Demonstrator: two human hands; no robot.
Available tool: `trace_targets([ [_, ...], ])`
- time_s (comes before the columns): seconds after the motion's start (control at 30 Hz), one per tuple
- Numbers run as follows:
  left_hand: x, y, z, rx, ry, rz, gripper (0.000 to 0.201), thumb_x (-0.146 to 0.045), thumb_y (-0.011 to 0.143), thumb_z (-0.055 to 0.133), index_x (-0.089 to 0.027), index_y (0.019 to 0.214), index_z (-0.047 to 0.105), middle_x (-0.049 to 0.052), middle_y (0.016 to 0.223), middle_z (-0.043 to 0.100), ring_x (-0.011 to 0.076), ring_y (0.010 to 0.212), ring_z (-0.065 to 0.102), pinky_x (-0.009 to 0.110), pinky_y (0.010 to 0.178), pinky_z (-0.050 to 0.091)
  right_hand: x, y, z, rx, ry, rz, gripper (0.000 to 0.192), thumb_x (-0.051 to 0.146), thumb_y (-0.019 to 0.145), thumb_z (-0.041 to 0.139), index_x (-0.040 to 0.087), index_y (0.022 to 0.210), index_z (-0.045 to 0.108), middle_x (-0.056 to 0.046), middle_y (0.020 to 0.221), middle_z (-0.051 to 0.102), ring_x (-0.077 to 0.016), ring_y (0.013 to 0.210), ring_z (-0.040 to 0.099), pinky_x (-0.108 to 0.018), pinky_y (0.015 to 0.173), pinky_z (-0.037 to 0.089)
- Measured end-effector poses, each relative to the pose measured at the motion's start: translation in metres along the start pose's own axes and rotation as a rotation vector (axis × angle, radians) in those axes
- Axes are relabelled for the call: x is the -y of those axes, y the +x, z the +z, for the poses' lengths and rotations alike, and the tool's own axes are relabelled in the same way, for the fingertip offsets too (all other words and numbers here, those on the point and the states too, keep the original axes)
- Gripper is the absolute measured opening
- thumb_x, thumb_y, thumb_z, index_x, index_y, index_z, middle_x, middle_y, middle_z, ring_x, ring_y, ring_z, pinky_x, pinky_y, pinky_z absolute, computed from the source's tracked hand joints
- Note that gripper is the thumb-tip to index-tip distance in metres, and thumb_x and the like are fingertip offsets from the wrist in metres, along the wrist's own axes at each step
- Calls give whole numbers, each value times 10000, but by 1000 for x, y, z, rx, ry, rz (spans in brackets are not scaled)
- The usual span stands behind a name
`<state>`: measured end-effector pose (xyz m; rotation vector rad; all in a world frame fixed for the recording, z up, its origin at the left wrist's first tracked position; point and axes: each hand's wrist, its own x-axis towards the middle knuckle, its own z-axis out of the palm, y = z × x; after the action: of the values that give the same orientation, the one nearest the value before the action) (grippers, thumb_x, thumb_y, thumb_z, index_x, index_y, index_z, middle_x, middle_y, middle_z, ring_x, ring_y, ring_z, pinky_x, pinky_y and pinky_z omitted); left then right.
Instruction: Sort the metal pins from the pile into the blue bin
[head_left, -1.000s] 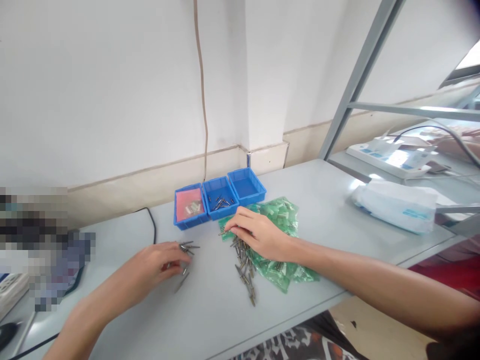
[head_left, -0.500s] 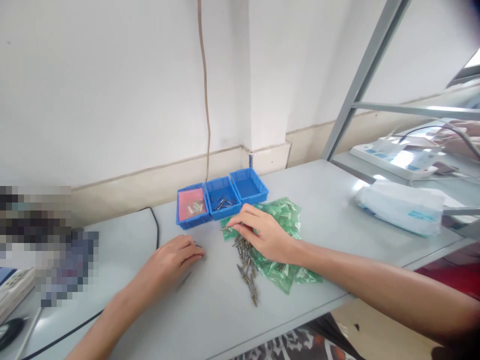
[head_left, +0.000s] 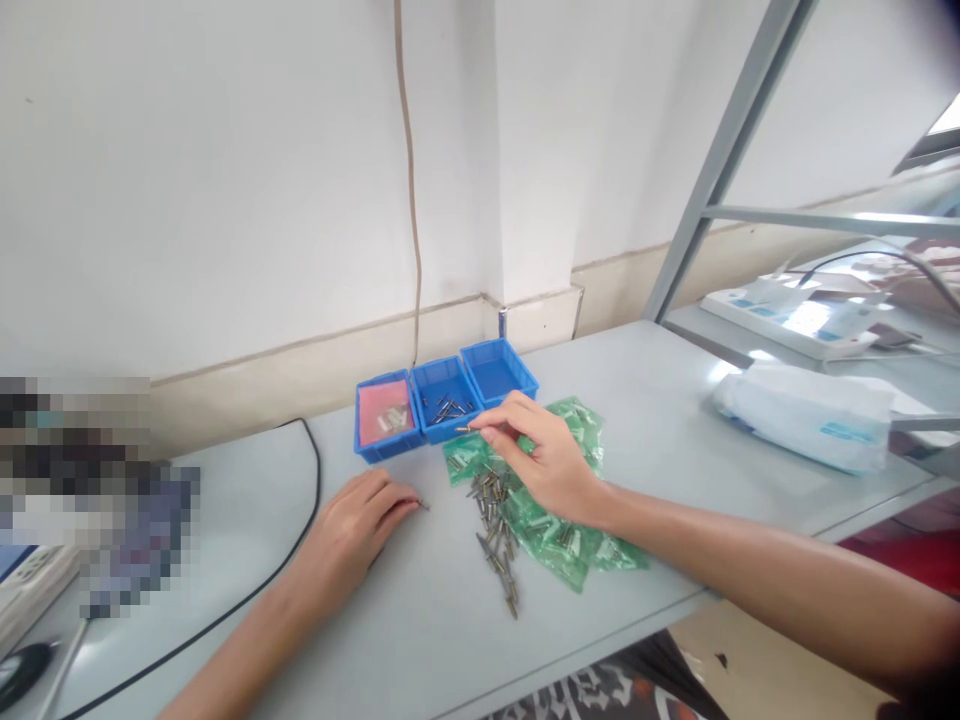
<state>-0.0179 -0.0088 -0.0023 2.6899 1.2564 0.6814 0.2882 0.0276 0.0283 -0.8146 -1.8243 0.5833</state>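
Now our right hand [head_left: 544,462] pinches one metal pin [head_left: 466,429] in its fingers beside the middle blue bin [head_left: 445,399]. Our left hand [head_left: 352,530] lies flat, fingers loose, covering pins on the surface [head_left: 420,620].

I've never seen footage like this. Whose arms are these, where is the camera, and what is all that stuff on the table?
The camera sits on a person's head, looking down at their own bare hands. The right hand pinches one small metal pin just in front of three blue trays. The left hand rests flat on the grey table, covering a few more pins. Between the hands lies a loose pile of pins beside green plastic bags. A black cable runs at the left.
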Motion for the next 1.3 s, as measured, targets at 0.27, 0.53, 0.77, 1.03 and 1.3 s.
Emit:
trace_targets([
  [0.27, -2, 1, 0, -35, -46, 30, 155, -269, 1135, 537, -251, 1156, 689, 23, 1091, 721, 155, 971, 701, 260, 900, 522, -2, 3, 0, 16, 172, 220, 175, 357, 1074, 620, 262, 1093, 766, -40, 976, 670, -179, 751, 581, -329, 687, 478],
  [0.53, -6, 0, 3, 41, -80, 39, 166, -279, 1143, 524, -256, 1158, 688, 18, 1101, 720, 154, 986, 699, 273, 906, 521, -3, 4, 0, 35, 265, 331, 183, 396, 1051, 645, 251, 1088, 751, -16, 917, 673, -148, 658, 517, -309, 630, 438],
  [0.77, -2, 0, 6, -7, -65, 71, 151, -272, 1126, 559, -254, 1189, 695, 42, 1159, 726, 173, 1063, 703, 290, 966, 537, -4, 6, 4, 40, 399, 439, 108, 349, 1025, 634, 242, 1016, 621, 9, 872, 611, -139, 646, 509, -282, 582, 426],
  [1.03, -2, 0, 6, -7, -38, 110, 150, -236, 1115, 576, -251, 1211, 689, 54, 1187, 722, 192, 1093, 693, 319, 986, 535, -9, 1, 5, 139, 268, 350, 106, 330, 1031, 638, 249, 989, 583, 39, 790, 531, -144, 650, 483, -295, 619, 417],
  [1.3, -1, -1, 7, 2, -24, 111, 159, -236, 1121, 566, -256, 1216, 692, 51, 1218, 724, 197, 1119, 683, 335, 1003, 530, -7, 2, 6, 210, 218, 339, 97, 317, 1001, 692, 240, 987, 635, 44, 757, 548, -148, 662, 505, -300, 650, 423],
])
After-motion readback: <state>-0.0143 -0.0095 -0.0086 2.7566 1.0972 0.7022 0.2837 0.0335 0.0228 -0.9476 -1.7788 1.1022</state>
